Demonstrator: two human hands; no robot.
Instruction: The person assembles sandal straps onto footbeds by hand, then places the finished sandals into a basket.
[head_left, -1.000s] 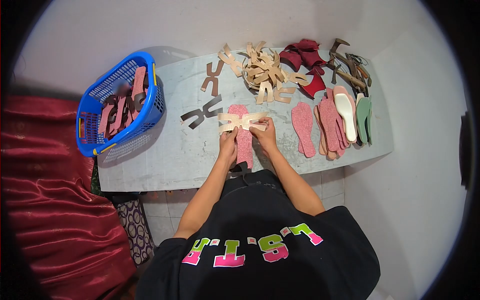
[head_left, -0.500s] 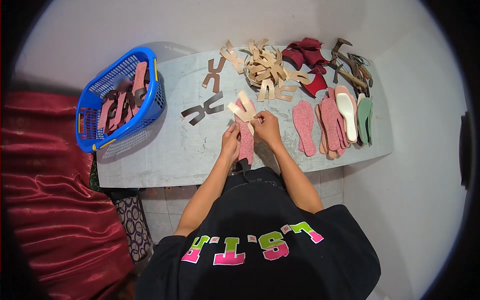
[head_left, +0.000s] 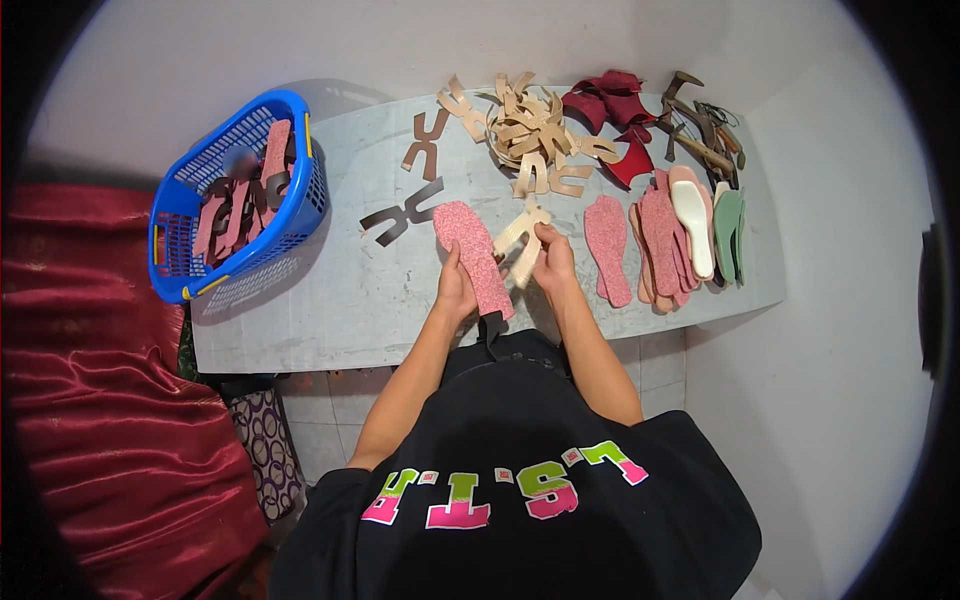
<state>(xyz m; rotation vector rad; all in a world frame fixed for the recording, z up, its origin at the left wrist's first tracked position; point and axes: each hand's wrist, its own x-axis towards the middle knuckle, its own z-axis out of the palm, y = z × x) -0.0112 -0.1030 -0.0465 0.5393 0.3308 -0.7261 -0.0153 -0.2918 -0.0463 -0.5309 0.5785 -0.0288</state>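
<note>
A pink speckled shoe insole (head_left: 473,252) is gripped along its left edge by my left hand (head_left: 457,288). A dark strap (head_left: 491,330) hangs at the insole's narrow end, close to my shirt. My right hand (head_left: 555,262) pinches a beige X-shaped sandal upper (head_left: 522,240), held just right of the insole. Two dark brown uppers of the same cut, one nearer (head_left: 403,213) and one farther (head_left: 426,143), lie on the table to the left. Beyond my hands rises a heap of beige uppers (head_left: 530,125).
At the left stands a blue basket (head_left: 308,190) with pink insoles and dark straps inside. Pink insoles (head_left: 606,245), a white sole (head_left: 692,225) and green soles (head_left: 727,230) lie at right. Dark red pieces (head_left: 628,165) and hammers with other tools (head_left: 705,155) sit behind them.
The beige upper has come off the insole's face and moved right in my right hand, turning as it went. The insole has tilted, its wide end shifting left.
</note>
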